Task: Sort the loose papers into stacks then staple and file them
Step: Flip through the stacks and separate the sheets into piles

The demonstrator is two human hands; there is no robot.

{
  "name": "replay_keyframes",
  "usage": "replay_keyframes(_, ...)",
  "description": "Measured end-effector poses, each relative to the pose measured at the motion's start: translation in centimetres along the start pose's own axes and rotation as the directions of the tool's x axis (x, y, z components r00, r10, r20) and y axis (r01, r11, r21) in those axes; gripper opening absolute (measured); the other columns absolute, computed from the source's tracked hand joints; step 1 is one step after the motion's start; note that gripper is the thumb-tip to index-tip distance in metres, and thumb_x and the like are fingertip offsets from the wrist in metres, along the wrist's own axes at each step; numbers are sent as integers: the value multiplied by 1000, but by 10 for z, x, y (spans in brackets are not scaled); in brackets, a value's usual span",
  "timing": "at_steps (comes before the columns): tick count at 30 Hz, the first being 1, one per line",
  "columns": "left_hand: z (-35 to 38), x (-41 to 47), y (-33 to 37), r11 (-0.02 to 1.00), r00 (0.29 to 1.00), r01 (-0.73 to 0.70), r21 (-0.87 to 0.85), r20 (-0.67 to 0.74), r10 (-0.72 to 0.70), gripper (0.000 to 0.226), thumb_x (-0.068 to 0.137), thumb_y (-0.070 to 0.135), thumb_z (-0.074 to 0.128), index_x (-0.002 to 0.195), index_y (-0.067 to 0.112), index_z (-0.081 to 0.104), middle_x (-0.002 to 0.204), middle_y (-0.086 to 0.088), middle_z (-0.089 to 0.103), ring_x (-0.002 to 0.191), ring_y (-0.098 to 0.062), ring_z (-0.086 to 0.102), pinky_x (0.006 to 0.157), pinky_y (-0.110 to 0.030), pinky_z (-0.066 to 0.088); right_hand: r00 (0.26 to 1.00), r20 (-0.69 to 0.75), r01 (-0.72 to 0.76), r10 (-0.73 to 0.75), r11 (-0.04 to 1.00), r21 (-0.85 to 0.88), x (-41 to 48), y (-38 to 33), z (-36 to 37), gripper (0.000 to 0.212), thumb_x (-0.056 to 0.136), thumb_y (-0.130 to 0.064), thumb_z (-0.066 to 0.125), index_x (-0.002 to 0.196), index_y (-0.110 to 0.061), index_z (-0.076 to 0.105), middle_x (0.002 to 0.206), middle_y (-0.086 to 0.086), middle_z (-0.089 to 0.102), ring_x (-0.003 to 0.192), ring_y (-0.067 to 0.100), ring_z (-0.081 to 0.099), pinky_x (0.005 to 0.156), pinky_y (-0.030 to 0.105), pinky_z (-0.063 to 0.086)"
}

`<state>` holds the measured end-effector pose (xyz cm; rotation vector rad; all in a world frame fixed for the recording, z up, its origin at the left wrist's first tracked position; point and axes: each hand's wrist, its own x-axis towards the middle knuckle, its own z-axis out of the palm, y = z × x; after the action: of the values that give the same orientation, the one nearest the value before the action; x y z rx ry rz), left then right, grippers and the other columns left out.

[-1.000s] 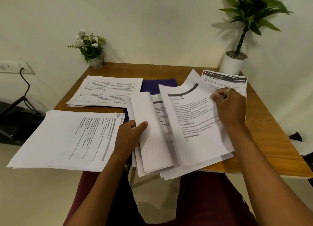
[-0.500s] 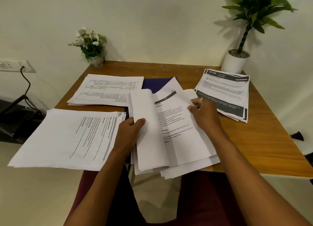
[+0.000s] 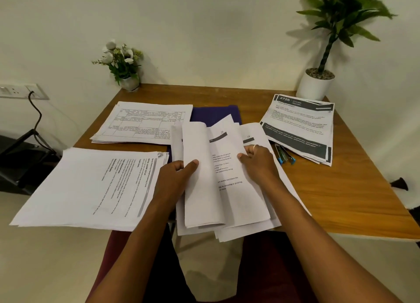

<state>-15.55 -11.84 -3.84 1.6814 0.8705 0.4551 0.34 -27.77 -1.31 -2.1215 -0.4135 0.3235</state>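
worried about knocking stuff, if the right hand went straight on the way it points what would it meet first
Beyond the sheets it grips, the right hand, pointing away and leftward, would probably reach the purple folder; depth is unclear.

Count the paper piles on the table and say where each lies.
4. Near-left pile, overhanging the edge; table-form pile, far left; dark-banner pile, far right; centre pile, held by the left hand and right hand. Sheets under it may form another.

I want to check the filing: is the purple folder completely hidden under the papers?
No, the purple folder shows bare just beyond the middle pile.
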Motion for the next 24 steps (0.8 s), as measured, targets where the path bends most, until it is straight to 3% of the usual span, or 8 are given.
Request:
replay_keyframes(3,-1,1,-1,1000,1000,-12,18,2,12,47,90,44,73,67,13,49,61,-2,46,54,-12,43,54,-26,33,997,67,46,-43,998,-43,-4,3,-2,24,103,-28,56,111,-9,69,116,3,71,104,19,65,78,23,44)
replay_keyframes(6,1,1,-3,998,1000,-21,52,-13,22,49,90,43,74,61,16,46,48,12,40,44,-3,38,50,-20,30,996,63,57,-56,998,-23,-7,4,-3,36,106,-34,48,133,-14,62,135,2,64,126,22,58,94,29,48)
replay_keyframes(9,1,1,-4,996,998,-47,76,-34,50,52,90,40,74,57,18,42,44,13,36,43,-4,35,51,-22,29,979,-182,62,-91,985,-162,-8,14,-11,37,107,-31,46,139,-17,59,143,6,56,133,23,49,100,31,42)
replay_keyframes(11,1,2,-4,995,998,-57,80,-34,60,51,90,39,75,58,17,42,44,13,35,42,-4,35,52,-22,29,945,-296,53,-142,956,-288,-4,27,-19,33,104,-24,54,135,-19,62,142,7,56,132,25,45,107,41,45)
replay_keyframes(13,1,3,-5,994,998,-58,92,-26,61,50,91,39,75,59,16,43,44,13,35,42,-4,35,52,-22,29,950,-286,23,-126,941,-336,1,36,-25,37,99,-26,63,135,-20,61,142,5,55,133,28,43,109,48,43)
replay_keyframes(19,4,5,-8,989,995,-87,121,-29,91,47,91,39,74,65,5,56,55,2,46,52,-11,43,55,-24,33,960,-253,9,-118,918,-397,14,36,-29,56,90,-41,73,140,-19,56,143,4,56,134,29,42,107,47,38)
replay_keyframes(22,4,6,-7,988,995,-93,127,-31,98,47,91,38,74,60,10,53,47,10,43,46,-5,40,53,-22,32,961,-251,-18,-113,883,-469,26,37,-25,64,87,-49,74,141,-20,54,143,5,55,133,31,42,107,49,35)
replay_keyframes(24,3,6,-8,989,994,-102,109,-19,105,47,91,37,75,59,13,51,46,11,43,45,-4,41,53,-21,32,964,-251,-22,-86,918,-397,33,38,-24,60,85,-43,79,137,-22,57,135,3,62,127,29,50,106,48,37)
